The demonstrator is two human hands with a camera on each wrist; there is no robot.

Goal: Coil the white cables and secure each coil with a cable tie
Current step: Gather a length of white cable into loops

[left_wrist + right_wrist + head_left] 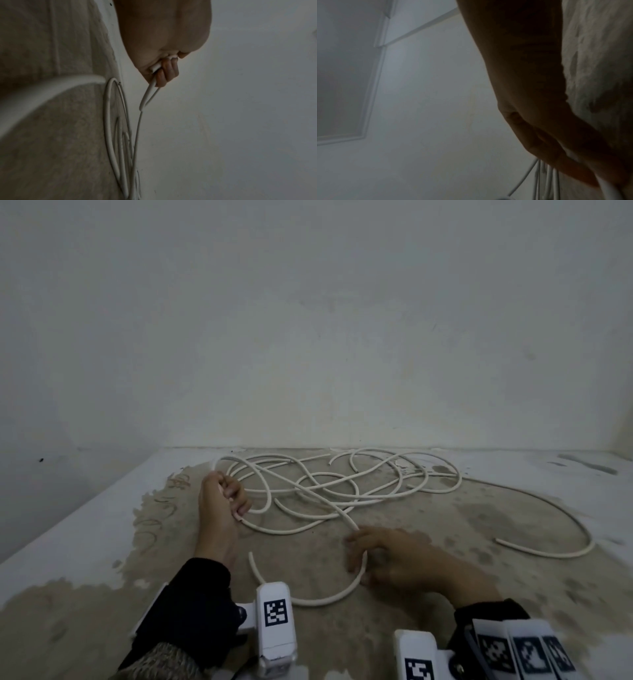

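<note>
White cables (pixel 329 491) lie in a loose tangle across the worn floor (pixel 462 518), filling the patch from ten to two o'clock of the hands, close under the wall (pixel 308 320); one long strand sweeps out to three o'clock and ends in a free tip. How many separate cables there are, I cannot tell.

Left hand (pixel 222 508), at ten o'clock, has its fingers (pixel 167 71) curled round a doubled bit of cable, a short loop hanging below the fist. Right hand (pixel 397 559), at one o'clock, lies low over a strand that curves on toward six o'clock; its fingers bend round that strand, though the wrist view is too dark to show how firmly.

Judging by the broad, springy arcs, the cable is light but fairly stiff, likely to resist tight bends and spring open if released. Best held near a free end, feeding loops into the left fist. No cable tie is visible.
</note>
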